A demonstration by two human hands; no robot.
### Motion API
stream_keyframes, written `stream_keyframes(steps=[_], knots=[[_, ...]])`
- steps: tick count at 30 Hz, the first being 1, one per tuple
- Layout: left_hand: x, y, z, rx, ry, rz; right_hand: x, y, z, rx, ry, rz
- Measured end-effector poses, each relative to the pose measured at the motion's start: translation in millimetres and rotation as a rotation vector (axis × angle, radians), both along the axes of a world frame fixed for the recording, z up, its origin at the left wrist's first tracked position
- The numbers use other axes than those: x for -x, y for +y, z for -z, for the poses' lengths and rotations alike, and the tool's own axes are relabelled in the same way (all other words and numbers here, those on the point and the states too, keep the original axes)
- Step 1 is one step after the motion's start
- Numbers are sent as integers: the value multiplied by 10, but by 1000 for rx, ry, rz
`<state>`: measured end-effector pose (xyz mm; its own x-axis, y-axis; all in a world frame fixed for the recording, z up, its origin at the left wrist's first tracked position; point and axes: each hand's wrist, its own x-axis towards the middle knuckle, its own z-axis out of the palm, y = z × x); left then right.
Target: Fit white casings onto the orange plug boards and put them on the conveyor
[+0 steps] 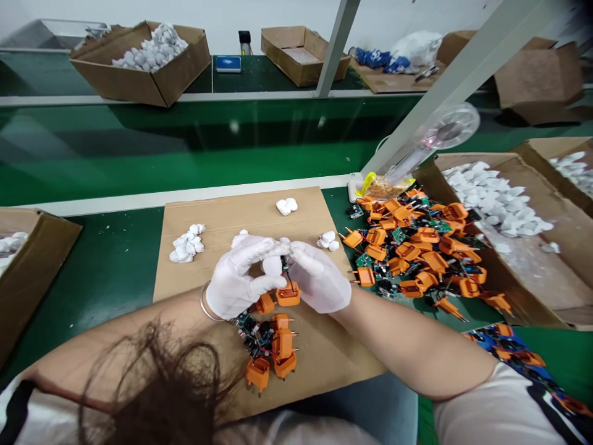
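Note:
Both hands wear white gloves and meet above the cardboard sheet [185,287]. My left hand [243,278] is closed around a rounded white piece [272,266], held between thumb and fingers. My right hand [319,278] has its fingers pressed together at a small circuit board [285,266]; part of its grip is hidden. From the board, wires run down to an orange plug housing [289,294]. Just below the hands lie several more orange plug housings [283,343] with circuit boards [254,337]. White pieces sit in small groups on the cardboard, one group [188,244] at left and another [328,241] at right.
To the right lies a large heap of orange plugs with boards [421,241], beside a cardboard box of white pieces [556,272]. A clear fan [445,130] stands behind the heap. Another box [41,266] is at left. Boxes [152,80] line the back shelf.

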<state>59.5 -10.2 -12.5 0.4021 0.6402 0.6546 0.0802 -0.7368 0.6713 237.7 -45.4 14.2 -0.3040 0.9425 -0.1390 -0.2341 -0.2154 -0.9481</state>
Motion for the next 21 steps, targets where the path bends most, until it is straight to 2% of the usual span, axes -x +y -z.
stream_keyframes(steps=[3, 5, 9, 14, 16, 18, 19, 21], knots=[[19, 8, 3, 84, -41, 49, -17, 18, 34, 136, 226, 29], [29, 33, -16, 41, -19, 69, -30, 24, 71, 201, 328, 50], [54, 123, -68, -36, -25, 82, -61, 34, 125, 190, 299, 142], [69, 168, -24, 19, -62, 100, -57, 26, 141, 92, 194, 212], [53, 111, -4, 132, -88, 73, -48, 12, 124, 28, 118, 215], [34, 33, -57, 329, -140, -25, -62, 11, 90, -65, 37, 277], [29, 7, -127, 423, -169, -88, -84, 22, 72, -121, -12, 351], [39, 26, -364, 545, -198, -206, -159, 77, 42, -232, -161, 562]])
